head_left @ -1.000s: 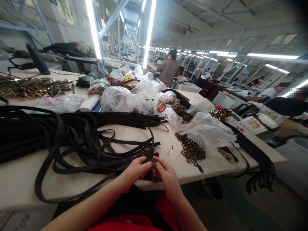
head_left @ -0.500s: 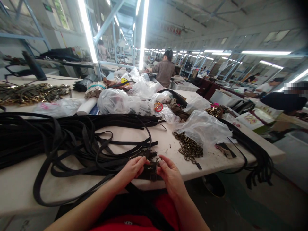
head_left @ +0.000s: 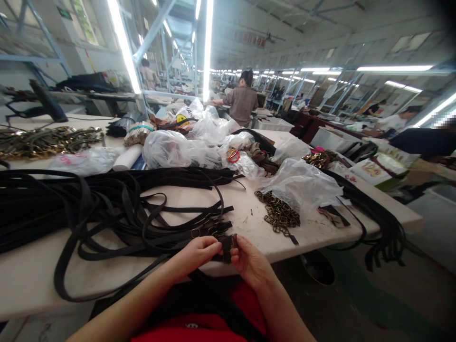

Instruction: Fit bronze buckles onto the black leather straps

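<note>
My left hand [head_left: 199, 255] pinches the end of a black strap [head_left: 226, 245] at the table's front edge. In the fingers of my right hand [head_left: 250, 260] is a small brass-coloured buckle [head_left: 234, 241], up against that strap end. Whether the strap passes through the buckle I cannot tell. Just beyond my hands lie more black strap ends, with a metal buckle [head_left: 195, 232] among them. To the right, a heap of bronze-toned metal buckles [head_left: 280, 211] spills out from under a clear plastic bag [head_left: 302, 183].
Long black straps [head_left: 117, 204] loop across the left of the white table [head_left: 32, 289]. Plastic bags [head_left: 167, 149] crowd its middle, and metal hardware [head_left: 50, 140] is piled far left. More straps [head_left: 381, 228] hang over the right edge. A person [head_left: 242, 102] stands beyond the table.
My two hands have come closer together, and the buckle in my right hand now meets the strap end. A buckle among the straps beyond my left hand shows more clearly.
</note>
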A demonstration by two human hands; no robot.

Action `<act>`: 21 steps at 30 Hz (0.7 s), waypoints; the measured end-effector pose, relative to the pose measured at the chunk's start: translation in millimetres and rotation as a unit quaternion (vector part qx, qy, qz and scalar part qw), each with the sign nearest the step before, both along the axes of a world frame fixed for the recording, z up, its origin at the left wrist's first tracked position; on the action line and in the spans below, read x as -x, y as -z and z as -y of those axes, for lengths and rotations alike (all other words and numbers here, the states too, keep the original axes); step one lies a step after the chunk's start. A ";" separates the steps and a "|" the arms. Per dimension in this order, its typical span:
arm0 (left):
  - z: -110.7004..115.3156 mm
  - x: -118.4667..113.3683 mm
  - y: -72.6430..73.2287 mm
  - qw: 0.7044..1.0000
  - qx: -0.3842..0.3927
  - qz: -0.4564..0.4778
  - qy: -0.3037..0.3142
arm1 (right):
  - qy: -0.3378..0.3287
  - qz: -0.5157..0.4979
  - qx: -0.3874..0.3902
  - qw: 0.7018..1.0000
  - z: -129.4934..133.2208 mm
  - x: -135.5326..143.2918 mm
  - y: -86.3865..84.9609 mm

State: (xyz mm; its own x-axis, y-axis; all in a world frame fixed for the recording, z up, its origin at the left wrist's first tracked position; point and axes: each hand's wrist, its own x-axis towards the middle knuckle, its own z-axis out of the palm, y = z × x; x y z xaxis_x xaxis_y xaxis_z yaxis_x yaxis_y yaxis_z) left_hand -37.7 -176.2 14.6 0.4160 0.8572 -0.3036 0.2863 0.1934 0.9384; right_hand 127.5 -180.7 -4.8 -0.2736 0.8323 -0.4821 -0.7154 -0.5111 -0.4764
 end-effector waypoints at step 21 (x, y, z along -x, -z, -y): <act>2.8 3.0 -1.0 0.997 -0.072 -0.020 0.032 | -0.052 -0.079 0.056 0.994 3.8 10.0 4.9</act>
